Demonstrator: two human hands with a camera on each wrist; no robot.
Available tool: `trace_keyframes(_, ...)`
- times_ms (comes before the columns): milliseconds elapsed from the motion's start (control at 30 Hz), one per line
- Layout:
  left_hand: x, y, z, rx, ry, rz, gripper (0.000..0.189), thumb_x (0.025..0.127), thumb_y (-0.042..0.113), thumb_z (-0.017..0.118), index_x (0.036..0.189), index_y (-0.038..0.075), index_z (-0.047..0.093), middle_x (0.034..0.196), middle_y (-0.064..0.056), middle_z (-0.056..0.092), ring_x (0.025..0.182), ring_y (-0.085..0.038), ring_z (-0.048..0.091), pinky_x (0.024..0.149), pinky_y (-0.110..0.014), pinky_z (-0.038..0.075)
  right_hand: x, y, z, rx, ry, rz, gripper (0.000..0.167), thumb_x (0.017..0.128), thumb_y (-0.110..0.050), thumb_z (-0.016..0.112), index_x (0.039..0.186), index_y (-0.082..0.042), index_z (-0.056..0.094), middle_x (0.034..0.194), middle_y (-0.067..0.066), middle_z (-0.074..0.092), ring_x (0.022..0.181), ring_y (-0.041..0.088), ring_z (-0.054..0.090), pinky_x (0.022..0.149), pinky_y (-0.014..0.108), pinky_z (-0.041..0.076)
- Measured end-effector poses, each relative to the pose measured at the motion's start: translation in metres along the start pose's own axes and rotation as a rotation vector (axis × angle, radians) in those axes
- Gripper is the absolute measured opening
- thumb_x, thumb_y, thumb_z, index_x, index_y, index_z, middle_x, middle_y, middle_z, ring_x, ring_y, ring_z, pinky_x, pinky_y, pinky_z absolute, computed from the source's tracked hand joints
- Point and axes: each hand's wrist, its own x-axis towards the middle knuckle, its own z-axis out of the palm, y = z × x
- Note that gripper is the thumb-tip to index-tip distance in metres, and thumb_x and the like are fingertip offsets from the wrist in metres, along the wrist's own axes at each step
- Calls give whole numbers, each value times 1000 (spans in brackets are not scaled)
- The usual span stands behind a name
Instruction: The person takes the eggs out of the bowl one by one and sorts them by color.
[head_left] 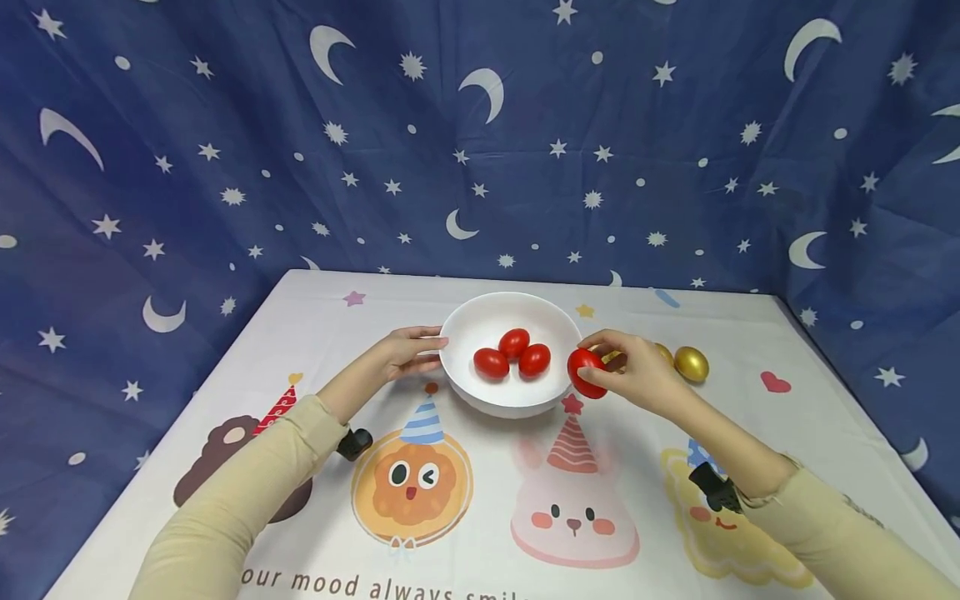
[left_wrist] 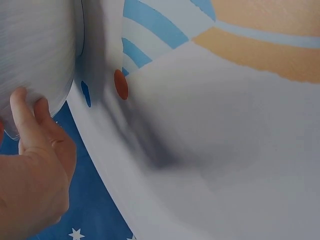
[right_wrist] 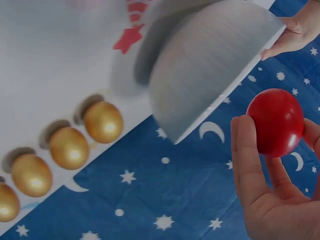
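Note:
A white bowl holds 3 red eggs grouped at its bottom. My left hand grips the bowl's left side, thumb at the rim; in the left wrist view its fingers lie against the bowl's outer wall. With thumb and fingertips, my right hand pinches another red egg just beside the bowl's right rim. The right wrist view shows this red egg held up between thumb and fingers, apart from the bowl.
Several golden eggs stand in a row on the table right of the bowl; the right hand partly hides them in the head view, where one golden egg shows fully. A cartoon-printed cloth covers the table. A starry blue curtain hangs behind.

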Motion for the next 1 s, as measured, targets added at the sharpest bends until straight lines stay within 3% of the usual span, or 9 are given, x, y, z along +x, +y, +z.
trace_keyframes(233,-1,-1,0,7,-2,3,54,93,11,60,143,11,40,129,-12,48,79,-10,61,75,-17,60,-7,18,1,-20,30,3,33,82,-11,71,110,3,62,98,18,67,83,26,64,68,31,62)
trace_keyframes(433,2,0,0,-2,-3,5,53,92,11,60,142,11,41,137,-15,46,70,-7,64,71,-17,60,-9,31,4,-21,44,-16,29,81,-11,73,105,2,63,93,15,67,83,24,62,68,20,58)
trace_keyframes(667,4,1,-2,-5,5,2,53,92,12,61,142,11,43,136,-15,47,68,-7,65,71,-17,60,-3,46,8,-22,51,8,29,81,-8,72,104,7,62,92,20,66,79,26,62,65,31,62)
trace_keyframes(1000,2,-3,-2,-34,-7,7,54,93,9,60,143,10,41,127,-10,50,75,-9,62,76,-17,60,5,68,18,-22,16,118,33,82,-13,71,106,7,60,93,21,64,84,28,60,61,29,61)
